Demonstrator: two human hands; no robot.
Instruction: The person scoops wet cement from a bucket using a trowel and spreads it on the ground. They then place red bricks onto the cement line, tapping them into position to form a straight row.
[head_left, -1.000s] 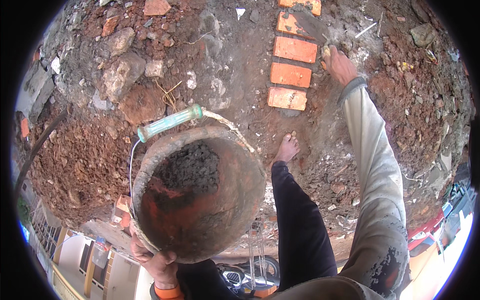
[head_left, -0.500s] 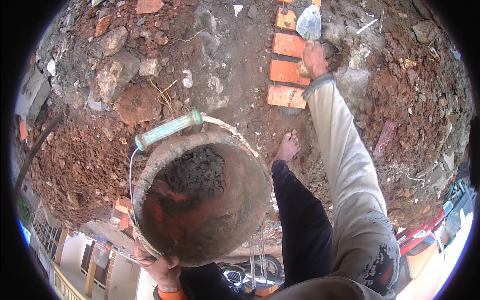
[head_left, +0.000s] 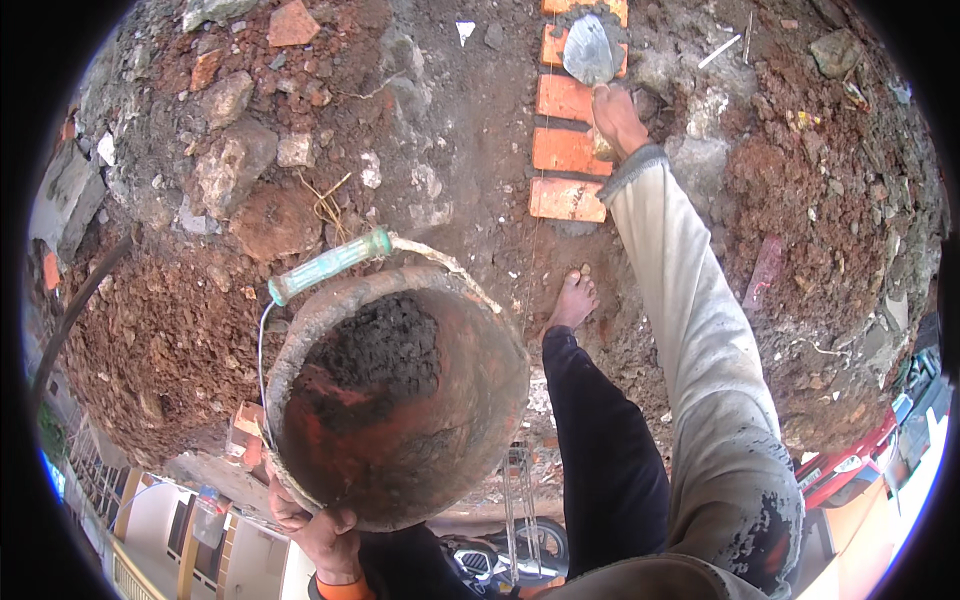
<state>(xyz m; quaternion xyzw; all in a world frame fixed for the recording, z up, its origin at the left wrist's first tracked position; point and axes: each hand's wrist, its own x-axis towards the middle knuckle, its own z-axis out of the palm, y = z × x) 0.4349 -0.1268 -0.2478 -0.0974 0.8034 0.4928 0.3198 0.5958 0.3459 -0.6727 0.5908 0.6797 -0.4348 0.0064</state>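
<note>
My left hand (head_left: 322, 532) grips the rim of a mortar-crusted bucket (head_left: 470, 420), tilted so that its inside shows. Dark grey mortar (head_left: 385, 345) lies against the bucket's far inner wall. The bucket's wire bail with a green plastic grip (head_left: 330, 267) rests over the far rim. Stretched far ahead, my right hand (head_left: 620, 122) is closed around the handle of a trowel (head_left: 590, 52). The trowel's grey metal blade lies over the orange bricks (head_left: 566, 150), which form a row with dark gaps between them. Some grey mortar shows around the blade on the farther bricks.
A thin string line (head_left: 530, 262) runs along the bricks' left side. Rocks and broken brick (head_left: 235, 165) cover the reddish soil at left; more loose soil (head_left: 790, 190) banks up at right. My bare foot (head_left: 575, 298) stands just below the row. A motorcycle (head_left: 500, 560) is visible beneath.
The trowel blade has shifted left, from the row's right edge to over the bricks, and my right hand has moved left with it. My left hand still holds the bucket.
</note>
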